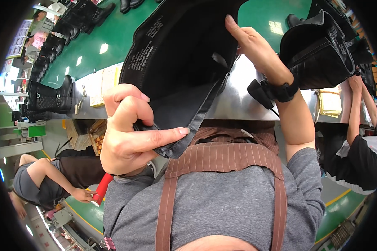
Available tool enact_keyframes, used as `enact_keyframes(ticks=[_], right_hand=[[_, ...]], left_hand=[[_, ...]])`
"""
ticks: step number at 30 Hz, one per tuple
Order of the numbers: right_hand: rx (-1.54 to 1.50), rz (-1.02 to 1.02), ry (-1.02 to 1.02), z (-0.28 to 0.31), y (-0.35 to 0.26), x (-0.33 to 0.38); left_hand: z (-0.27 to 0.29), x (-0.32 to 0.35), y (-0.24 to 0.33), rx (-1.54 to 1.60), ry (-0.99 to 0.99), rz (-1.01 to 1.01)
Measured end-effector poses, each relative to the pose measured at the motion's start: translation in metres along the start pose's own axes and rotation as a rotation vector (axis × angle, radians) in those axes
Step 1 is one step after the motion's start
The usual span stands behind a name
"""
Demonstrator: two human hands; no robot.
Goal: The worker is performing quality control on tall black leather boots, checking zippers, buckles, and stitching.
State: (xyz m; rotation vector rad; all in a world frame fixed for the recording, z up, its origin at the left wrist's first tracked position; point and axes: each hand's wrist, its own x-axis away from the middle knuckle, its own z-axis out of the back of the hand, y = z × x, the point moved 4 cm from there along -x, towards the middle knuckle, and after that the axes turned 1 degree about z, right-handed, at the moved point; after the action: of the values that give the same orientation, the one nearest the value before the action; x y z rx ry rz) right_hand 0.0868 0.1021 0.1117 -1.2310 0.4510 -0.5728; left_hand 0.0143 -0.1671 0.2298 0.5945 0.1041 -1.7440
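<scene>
A black boot is held up in front of me, its wide shaft opening turned toward me so the dark lining shows. Printed text runs along the lining's left side. My left hand pinches the near edge of the shaft, index finger stretched along the black trim. My right hand grips the far right side of the shaft, thumb up on the rim and the other fingers hidden behind it. A black strap with a small box is around my right wrist. The boot's foot is out of sight.
A green-topped table with a metal edge lies ahead. Black boots stand along its left; another boot is at right. Yellow paper stacks lie near the edge. One person at left holds a red tool; another works at right.
</scene>
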Motion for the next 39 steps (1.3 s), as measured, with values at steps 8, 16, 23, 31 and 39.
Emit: enact_keyframes(ticks=[8,16,23,31,39], right_hand=[[-0.062,0.017,-0.004,0.006,0.007,0.01],[0.045,0.114,0.039,-0.013,0.017,0.012],[0.002,-0.056,-0.096,-0.016,0.076,0.054],[-0.115,-0.257,-0.344,-0.053,0.116,0.048],[-0.281,-0.346,-0.422,-0.064,0.104,0.055]], left_hand=[[0.006,-0.005,0.005,-0.022,-0.018,0.01],[-0.039,-0.058,-0.04,-0.412,0.85,0.204],[-0.127,-0.001,-0.08,0.284,0.847,0.438],[-0.224,0.029,-0.091,0.819,0.399,0.73],[-0.226,0.03,-0.09,0.724,0.389,0.869]])
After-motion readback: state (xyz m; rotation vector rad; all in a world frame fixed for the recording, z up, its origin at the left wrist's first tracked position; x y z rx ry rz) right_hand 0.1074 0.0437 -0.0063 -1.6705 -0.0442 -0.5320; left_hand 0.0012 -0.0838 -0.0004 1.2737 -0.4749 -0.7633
